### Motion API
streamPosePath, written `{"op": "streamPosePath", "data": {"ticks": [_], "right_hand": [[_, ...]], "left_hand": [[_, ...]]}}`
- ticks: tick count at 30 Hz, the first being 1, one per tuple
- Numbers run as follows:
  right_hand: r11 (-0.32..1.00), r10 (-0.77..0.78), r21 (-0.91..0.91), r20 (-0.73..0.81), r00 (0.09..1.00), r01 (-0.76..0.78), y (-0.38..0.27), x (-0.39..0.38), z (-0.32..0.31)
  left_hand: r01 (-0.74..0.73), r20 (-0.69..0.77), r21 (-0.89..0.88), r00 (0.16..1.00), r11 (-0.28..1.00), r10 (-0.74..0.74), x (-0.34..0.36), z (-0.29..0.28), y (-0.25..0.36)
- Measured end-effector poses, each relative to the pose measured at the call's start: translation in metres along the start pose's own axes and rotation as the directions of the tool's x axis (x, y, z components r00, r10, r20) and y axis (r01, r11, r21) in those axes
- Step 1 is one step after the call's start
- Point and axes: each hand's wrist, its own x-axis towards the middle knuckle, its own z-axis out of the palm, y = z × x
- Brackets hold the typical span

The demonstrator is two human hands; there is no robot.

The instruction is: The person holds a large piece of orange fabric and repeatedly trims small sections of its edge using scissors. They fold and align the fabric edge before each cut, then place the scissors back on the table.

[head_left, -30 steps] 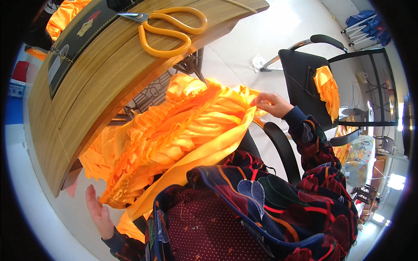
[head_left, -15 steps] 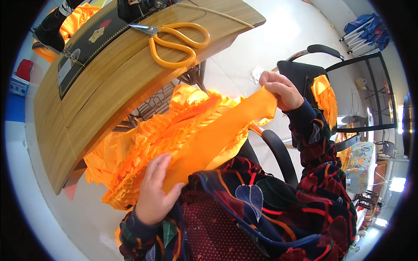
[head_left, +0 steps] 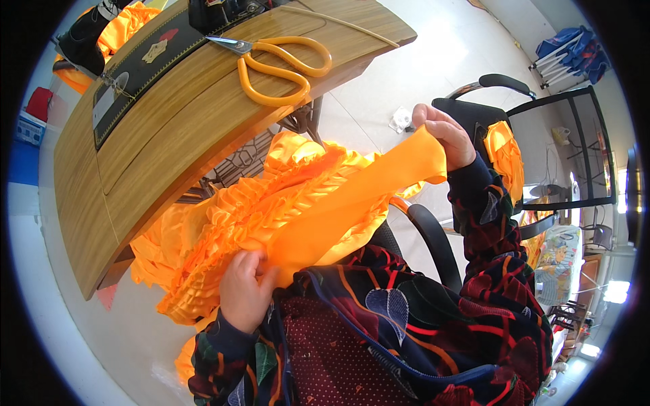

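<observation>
A heap of bright orange satin with ruffled rows lies across my lap, below the curved wooden table. My right hand pinches the upper end of a smooth, flat orange band, stretched diagonally over the ruffles. At the band's lower end my left hand has its fingers curled closed on the orange fabric. On the table above rest orange-handled scissors with the blades pointing left, beside a thin wooden stick.
The wooden table carries a dark strip and black objects. Another orange bundle lies on a black office chair. Folded blue-and-white frames lean at the back right. A chair armrest stands beside me.
My left hand has come from the lower left onto the band and closed on it. My right hand has lifted the band's end up and rightward, spreading it flat.
</observation>
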Motion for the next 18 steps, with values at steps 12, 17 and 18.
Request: {"op": "streamPosePath", "data": {"ticks": [12,17,18], "right_hand": [[0.886,0.183,-0.363,-0.302,0.936,-0.291,0.034,0.026,-0.026],[0.724,0.243,-0.543,-0.377,0.894,-0.426,0.058,0.043,-0.051],[0.625,0.22,-0.65,-0.384,0.897,-0.432,0.062,0.046,-0.055]], "left_hand": [[0.272,0.178,-0.729,0.962,0.629,-0.209,-0.024,-0.036,-0.023],[0.314,0.255,-0.799,0.949,0.513,-0.183,-0.026,-0.04,-0.038],[0.327,0.274,-0.795,0.945,0.511,-0.179,-0.026,-0.038,-0.04]]}}
